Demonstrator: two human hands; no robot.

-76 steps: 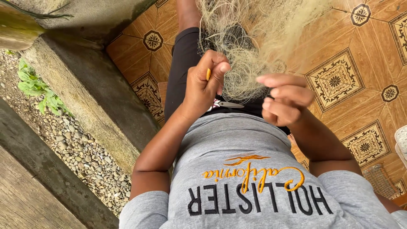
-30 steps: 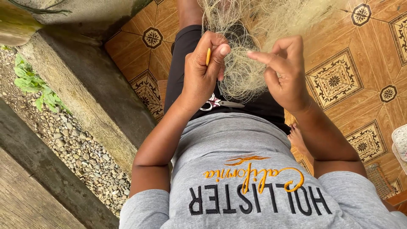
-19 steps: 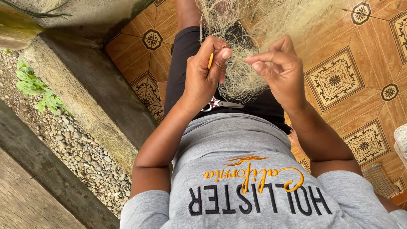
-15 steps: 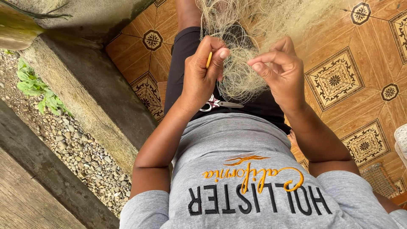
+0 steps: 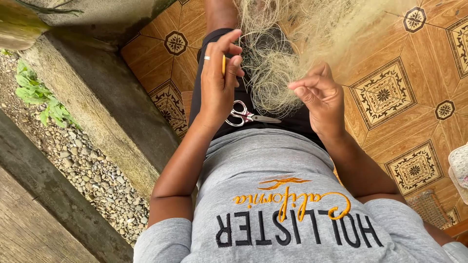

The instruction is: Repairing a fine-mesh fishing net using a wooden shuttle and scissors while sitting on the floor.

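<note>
head cam | looks steeply down | close over lap (image 5: 273, 122)

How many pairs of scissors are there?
1. The scissors lie on the person's lap, just below the left hand and beside the pale netting. More could be hidden under the netting.

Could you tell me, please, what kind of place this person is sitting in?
Probably a tiled porch or terrace at the edge of a house. The floor is brown patterned ceramic tile, bordered by a mossy concrete ledge, with a strip of grey gravel and small green weeds outside it.
</note>
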